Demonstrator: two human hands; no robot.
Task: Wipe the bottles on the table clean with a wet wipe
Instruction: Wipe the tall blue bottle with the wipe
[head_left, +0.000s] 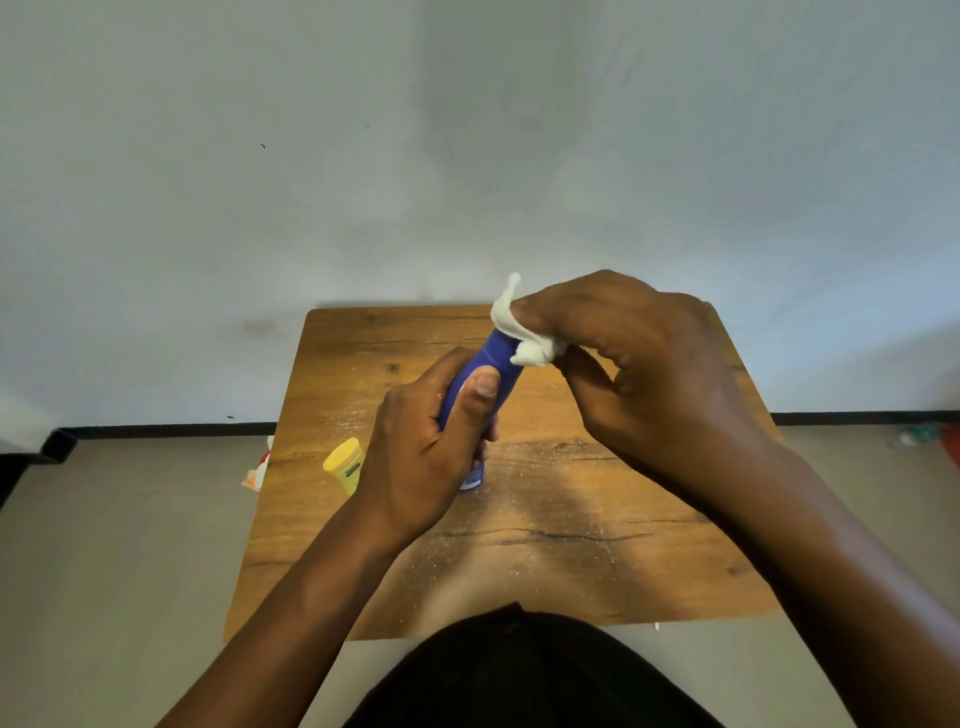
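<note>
Now, left hand (415, 457) gripping blue bottle (491, 371), right hand (649, 374) pinching crumpled white wipe (519, 332) against its top

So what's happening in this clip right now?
A person is cleaning a blue bottle over a wooden table. The left hand grips the bottle around its middle, while the right hand pinches a white wet wipe against the bottle's upper end. A yellow bottle stands on the table to the left, untouched, with some red and white packaging at the table's left edge. White specks are scattered on the tabletop.
</note>
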